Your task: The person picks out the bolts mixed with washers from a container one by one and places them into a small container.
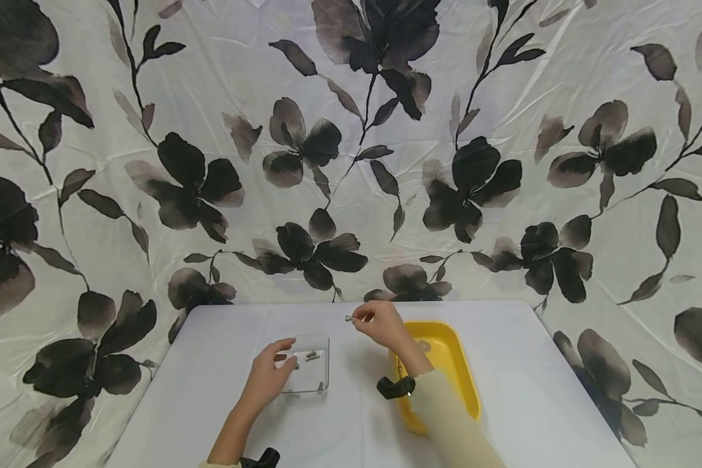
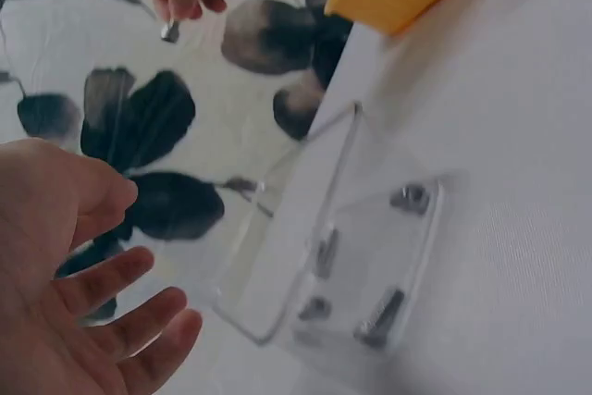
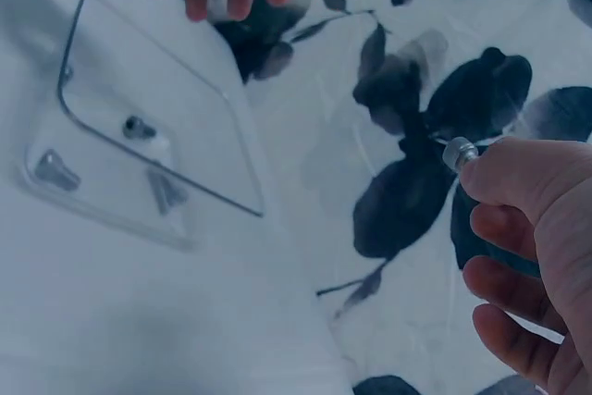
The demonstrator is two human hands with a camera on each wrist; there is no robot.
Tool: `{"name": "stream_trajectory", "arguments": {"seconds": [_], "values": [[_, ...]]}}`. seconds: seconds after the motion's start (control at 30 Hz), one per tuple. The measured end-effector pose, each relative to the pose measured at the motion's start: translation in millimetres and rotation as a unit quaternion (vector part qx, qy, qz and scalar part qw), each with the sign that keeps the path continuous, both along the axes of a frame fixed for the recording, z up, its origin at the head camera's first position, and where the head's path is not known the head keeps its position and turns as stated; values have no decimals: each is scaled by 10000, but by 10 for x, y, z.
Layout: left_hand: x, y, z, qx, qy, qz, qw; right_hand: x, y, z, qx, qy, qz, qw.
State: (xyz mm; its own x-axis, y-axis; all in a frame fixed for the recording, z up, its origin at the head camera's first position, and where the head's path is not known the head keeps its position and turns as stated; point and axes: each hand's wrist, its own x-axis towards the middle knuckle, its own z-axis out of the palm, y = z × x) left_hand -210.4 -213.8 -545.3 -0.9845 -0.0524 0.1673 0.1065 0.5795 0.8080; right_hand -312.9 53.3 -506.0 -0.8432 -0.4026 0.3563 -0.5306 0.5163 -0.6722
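Between thumb and fingertips my right hand (image 1: 383, 325) pinches a small silver bolt (image 3: 459, 153), held up above the table; its round head shows and the shank is mostly hidden by the fingers. A clear plastic box (image 1: 328, 364) without a lid holds several metal bolts (image 2: 379, 318), lying loose on its floor. My left hand (image 1: 269, 370) hovers at the left side of this box, fingers spread and loosely bent, with nothing in them. In the left wrist view the left hand (image 2: 88, 284) appears apart from the box wall.
A yellow tray (image 1: 470, 383) stands on the right of the white table (image 1: 210, 364), partly under my right forearm. Inside it lie a round, pale disc (image 1: 424, 346) and a thin metal piece (image 1: 400, 368). Behind the table hangs a floral cloth (image 1: 386, 195).
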Motion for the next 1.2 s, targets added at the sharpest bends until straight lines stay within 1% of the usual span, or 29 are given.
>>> {"name": "stream_trajectory", "arguments": {"seconds": [0.1, 0.2, 0.3, 0.4, 0.53, 0.63, 0.7, 0.77, 0.87, 1.07, 1.2], "values": [[6, -139, -125, 53, -222, 241, 9994, 43, -102, -30, -29, -101, 120, 9999], [-15, -237, -240, 291, -494, 396, 9976, 61, -200, -32, -33, -217, 159, 9996], [-35, -285, -319, 568, -789, 538, 9938, 57, -289, -22, -30, -313, 154, 9994], [-22, -296, -381, 835, -1071, 646, 9886, 51, -366, -47, -10, -327, 169, 9993], [12, -303, -490, 1205, -1284, 631, 9824, 70, -455, -115, -116, -280, 249, 9992], [22, -305, -573, 1481, -1503, 585, 9757, 96, -507, -174, -132, -364, 283, 9988], [19, -300, -614, 1591, -1593, 541, 9728, 103, -540, -216, -99, -428, 255, 9987], [12, -292, -634, 1681, -1607, 491, 9713, 102, -570, -251, -77, -450, 241, 9987], [3, -283, -654, 1765, -1498, 424, 9719, 98, -614, -296, -100, -549, 239, 9982], [0, -281, -679, 1840, -1559, 460, 9694, 95, -679, -388, -97, -799, 317, 9963], [-54, -275, -676, 1828, -1541, 398, 9702, 65, -708, -425, -125, -802, 307, 9962]]}}
